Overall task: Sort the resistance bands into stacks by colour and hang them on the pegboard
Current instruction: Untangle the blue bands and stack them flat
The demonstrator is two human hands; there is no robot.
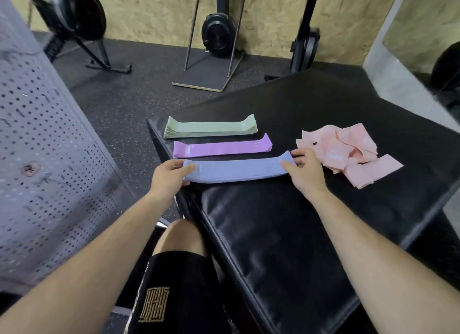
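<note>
Both hands hold the blue stack (pixel 236 170) of bands, which lies flat near the left edge of the black padded worktop (pixel 273 234). The left hand (pixel 171 177) pinches its left end, thumb on top and fingers underneath, at the worktop's edge. The right hand (pixel 303 172) grips its right end, thumb on top and fingers curled round the tip. Just beyond lies the purple stack (pixel 221 148), then the green stack (pixel 210 129) by the far-left corner. A loose pink pile (pixel 348 152) sits beside the right hand. The grey pegboard (pixel 49 159) stands off the left edge.
</note>
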